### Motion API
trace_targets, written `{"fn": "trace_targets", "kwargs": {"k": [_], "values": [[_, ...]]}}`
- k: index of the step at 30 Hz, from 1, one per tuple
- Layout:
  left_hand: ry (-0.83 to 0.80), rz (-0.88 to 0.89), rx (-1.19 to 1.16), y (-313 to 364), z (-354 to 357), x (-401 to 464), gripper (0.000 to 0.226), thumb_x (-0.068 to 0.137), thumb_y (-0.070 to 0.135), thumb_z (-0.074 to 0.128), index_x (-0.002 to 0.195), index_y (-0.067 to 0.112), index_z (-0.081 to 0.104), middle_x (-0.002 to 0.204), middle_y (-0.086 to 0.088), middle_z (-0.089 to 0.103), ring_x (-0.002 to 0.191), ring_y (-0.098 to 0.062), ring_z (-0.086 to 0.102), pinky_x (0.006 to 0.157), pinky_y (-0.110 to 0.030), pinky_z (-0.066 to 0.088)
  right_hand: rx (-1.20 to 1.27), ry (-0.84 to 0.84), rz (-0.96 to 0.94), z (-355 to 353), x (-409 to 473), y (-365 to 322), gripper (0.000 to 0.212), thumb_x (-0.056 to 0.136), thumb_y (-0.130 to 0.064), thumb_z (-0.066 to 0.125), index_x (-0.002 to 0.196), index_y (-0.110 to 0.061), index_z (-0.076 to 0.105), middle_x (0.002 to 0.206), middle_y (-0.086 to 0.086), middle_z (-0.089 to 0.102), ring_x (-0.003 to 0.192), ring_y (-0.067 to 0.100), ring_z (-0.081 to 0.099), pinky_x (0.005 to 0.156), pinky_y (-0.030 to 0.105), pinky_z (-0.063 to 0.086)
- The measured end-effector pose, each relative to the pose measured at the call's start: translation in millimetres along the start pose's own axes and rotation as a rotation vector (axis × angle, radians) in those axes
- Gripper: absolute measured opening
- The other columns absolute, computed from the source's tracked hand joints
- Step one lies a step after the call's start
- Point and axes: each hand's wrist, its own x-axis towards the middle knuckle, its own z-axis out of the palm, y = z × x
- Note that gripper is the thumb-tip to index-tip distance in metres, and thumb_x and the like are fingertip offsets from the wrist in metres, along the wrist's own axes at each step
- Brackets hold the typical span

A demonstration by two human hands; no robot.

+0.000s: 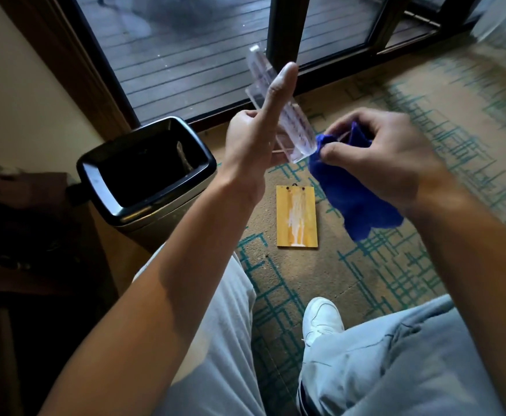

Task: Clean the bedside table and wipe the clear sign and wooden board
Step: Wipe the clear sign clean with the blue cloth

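The patterned tan-and-teal carpet (395,265) spread under a person's legs, with a black-rimmed metal waste bin (146,172) at the left by the glass door. A small yellow wooden board (297,216), streaked white, lay flat on the carpet, not yet wiped. The left hand (254,145) gripped the clear acrylic sign (278,115), held tilted in the air, its thumb pressed along the face. The right hand (377,154) was closed on a blue microfibre cloth (350,193), bunched against the sign's lower end. Wiping well probably meant bracing the sign firmly and stroking along its length, both faces.
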Motion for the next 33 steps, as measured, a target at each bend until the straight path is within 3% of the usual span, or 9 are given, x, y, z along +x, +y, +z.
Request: {"fn": "trace_targets", "kwargs": {"k": [3,6,11,14,17,21,24,27,33], "values": [[-0.015,0.015,-0.007,-3,-2,-2,0.044,0.091,0.052,0.066,0.094,0.008,0.07,0.093,-0.018,0.077,0.086,-0.029,0.077,0.078,-0.042,0.063,-0.003,-0.034,-0.117,-3,-1,-6,0.036,0.07,-0.055,0.073,0.099,-0.035,0.066,0.083,-0.015,0.063,0.071,-0.01,0.06,0.055,0.005,0.043],[-0.024,0.057,-0.028,-6,0,-3,0.042,0.091,0.046,0.068,0.097,0.004,0.071,0.091,-0.018,0.078,0.086,-0.028,0.077,0.077,-0.043,0.064,-0.065,0.02,-0.193,4,-3,-9,0.027,0.08,-0.052,0.073,0.097,-0.032,0.068,0.08,-0.019,0.062,0.071,-0.008,0.06,0.058,0.003,0.04],[-0.013,0.091,-0.129,-18,-3,4,0.064,0.098,0.061,0.043,0.12,0.005,0.064,0.099,-0.016,0.077,0.088,-0.031,0.076,0.073,-0.044,0.062,-0.103,0.142,-0.226,3,2,-8,0.012,0.087,-0.035,0.067,0.085,-0.026,0.073,0.074,-0.009,0.064,0.062,0.003,0.054,0.058,0.009,0.037],[0.038,0.092,-0.149,-26,-11,14,0.064,0.1,0.063,0.032,0.11,0.011,0.069,0.083,-0.01,0.078,0.072,-0.025,0.075,0.058,-0.033,0.057,0.109,0.095,-0.126,-5,4,-6,0.017,0.087,-0.033,0.067,0.079,-0.019,0.074,0.067,-0.01,0.068,0.059,-0.002,0.056,0.058,0.016,0.043],[0.031,0.173,-0.136,-34,-13,17,0.06,0.101,0.059,0.034,0.105,0.008,0.066,0.078,-0.012,0.073,0.064,-0.032,0.062,0.047,-0.028,0.047,0.226,0.012,-0.065,-6,1,-7,0.016,0.085,-0.032,0.068,0.082,-0.019,0.076,0.07,-0.002,0.072,0.063,0.006,0.06,0.061,0.024,0.045],[0.152,0.293,-0.191,-36,-6,14,0.05,0.102,0.05,0.033,0.103,0.009,0.062,0.077,-0.007,0.066,0.065,-0.021,0.062,0.051,-0.025,0.043,0.267,-0.016,-0.024,-5,-2,-10,0.017,0.082,-0.036,0.075,0.082,-0.019,0.075,0.079,0.001,0.075,0.067,0.013,0.068,0.06,0.031,0.052],[0.335,0.402,-0.023,-33,-9,13,0.053,0.098,0.048,0.033,0.1,0.003,0.059,0.076,-0.007,0.063,0.058,-0.013,0.059,0.051,-0.028,0.044,0.336,0.142,-0.006,-11,-2,-10,0.022,0.08,-0.038,0.079,0.075,-0.018,0.071,0.073,-0.001,0.071,0.068,0.019,0.067,0.066,0.043,0.057],[0.399,0.508,0.195,-32,-10,11,0.039,0.1,0.042,0.035,0.092,0.008,0.053,0.07,-0.002,0.064,0.058,-0.013,0.063,0.052,-0.03,0.05,0.436,0.296,-0.104,-13,-3,-18,0.012,0.083,-0.033,0.077,0.08,-0.024,0.07,0.074,-0.007,0.068,0.069,0.01,0.064,0.065,0.036,0.056],[0.449,0.619,0.341,-36,1,10,0.029,0.103,0.039,0.038,0.097,0.012,0.046,0.06,0.014,0.054,0.056,0.007,0.055,0.054,-0.019,0.041,0.155,0.119,-0.275,26,-12,-36,0.024,0.086,-0.012,0.07,0.11,-0.015,0.074,0.098,-0.002,0.072,0.087,0.005,0.065,0.083,0.017,0.05]]}}
